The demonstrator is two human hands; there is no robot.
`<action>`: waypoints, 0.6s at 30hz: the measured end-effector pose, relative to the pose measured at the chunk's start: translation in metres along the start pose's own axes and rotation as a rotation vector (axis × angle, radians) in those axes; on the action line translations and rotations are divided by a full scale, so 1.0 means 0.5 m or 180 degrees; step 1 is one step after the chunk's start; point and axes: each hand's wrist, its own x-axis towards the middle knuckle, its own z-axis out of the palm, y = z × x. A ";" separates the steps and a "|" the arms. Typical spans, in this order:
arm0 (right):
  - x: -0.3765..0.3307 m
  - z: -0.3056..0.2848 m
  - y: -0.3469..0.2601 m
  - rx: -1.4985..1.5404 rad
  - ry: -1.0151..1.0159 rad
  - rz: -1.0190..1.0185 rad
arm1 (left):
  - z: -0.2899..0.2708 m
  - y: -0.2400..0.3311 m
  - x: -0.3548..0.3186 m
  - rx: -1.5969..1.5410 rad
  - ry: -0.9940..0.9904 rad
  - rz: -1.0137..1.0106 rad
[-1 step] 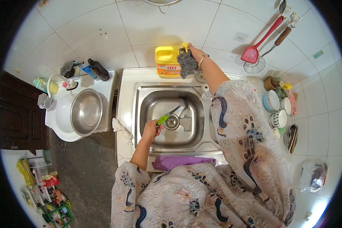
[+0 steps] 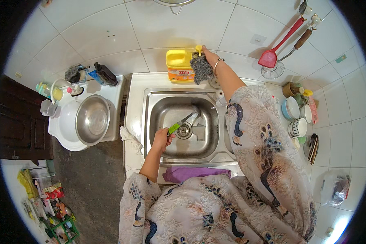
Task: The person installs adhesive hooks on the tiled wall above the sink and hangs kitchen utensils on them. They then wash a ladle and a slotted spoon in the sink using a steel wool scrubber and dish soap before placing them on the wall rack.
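Observation:
My left hand (image 2: pixel 162 140) is closed around the green handle of a knife (image 2: pixel 176 126), held over the stainless steel sink (image 2: pixel 156 151). Its grey blade points away and to the right, above the drain. Stretched to the far edge of the counter, my right hand (image 2: pixel 210 56) grips a grey wiry scrubber (image 2: pixel 201 69) with a yellow top piece. Some of those fingers are hidden. Just left of the scrubber, and partly overlapped by it, stands a yellow detergent jug (image 2: pixel 181 65) against the tiled wall.
A purple cloth (image 2: pixel 191 174) lies along the counter's front edge, and a white rag (image 2: pixel 130 138) left of the sink. Further left, a metal basin (image 2: pixel 92 120) rests on a white washbasin (image 2: pixel 63 129). Bowls (image 2: pixel 298 127) stand at the right; a red spatula (image 2: pixel 268 58) hangs above.

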 end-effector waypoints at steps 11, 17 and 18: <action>0.074 -0.043 0.001 -0.0592 -0.0238 0.0067 | -0.014 -0.021 0.011 -0.0028 0.0019 -0.0018; 0.042 -0.032 -0.004 -0.1169 0.0281 -0.0166 | -0.009 -0.020 0.014 -0.0061 -0.0023 0.0107; 0.057 -0.041 0.002 -0.1048 0.0210 -0.0073 | -0.006 -0.019 0.014 -0.0026 -0.0039 0.0129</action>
